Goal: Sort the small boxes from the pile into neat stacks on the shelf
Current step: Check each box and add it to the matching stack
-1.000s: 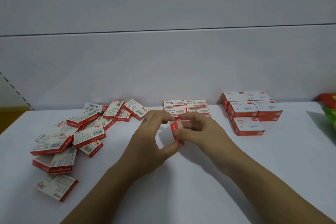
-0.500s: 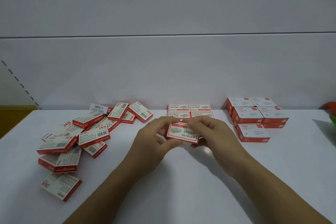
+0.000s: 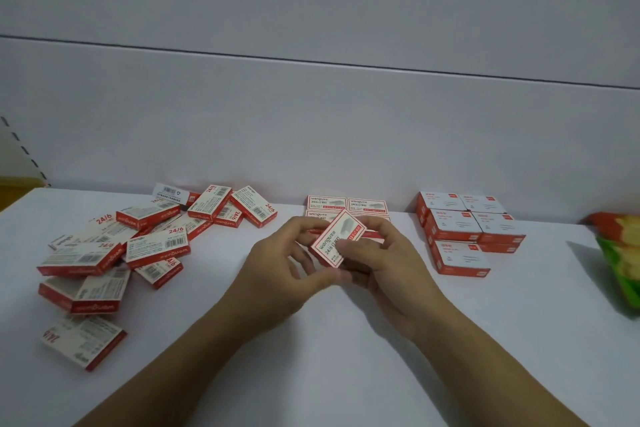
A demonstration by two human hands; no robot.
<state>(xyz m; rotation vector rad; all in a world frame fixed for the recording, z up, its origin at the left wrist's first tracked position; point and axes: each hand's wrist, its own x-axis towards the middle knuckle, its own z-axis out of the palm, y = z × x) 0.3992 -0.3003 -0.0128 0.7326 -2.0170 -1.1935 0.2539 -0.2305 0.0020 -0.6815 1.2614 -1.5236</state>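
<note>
1. Two hands meet over the middle of the white shelf (image 3: pixel 346 374): the left hand (image 3: pixel 277 274) and right hand (image 3: pixel 384 270) both hold one small box (image 3: pixel 337 239), tilted, "24/6" face up.
2. Left fingers (image 3: pixel 304 227) curl round the box's left edge; right fingers (image 3: pixel 388 230) wrap its far side, thumb pressed on the face.
3. Loose pile (image 3: pixel 114 253) of like boxes lies jumbled, well to the left.
4. Flat group (image 3: pixel 346 204) of matching boxes sits just behind the hands, against the wall.
5. Red-and-white stacks (image 3: pixel 464 229) stand to the right.
6. Green-and-orange packet (image 3: pixel 620 253) at the far right edge.
</note>
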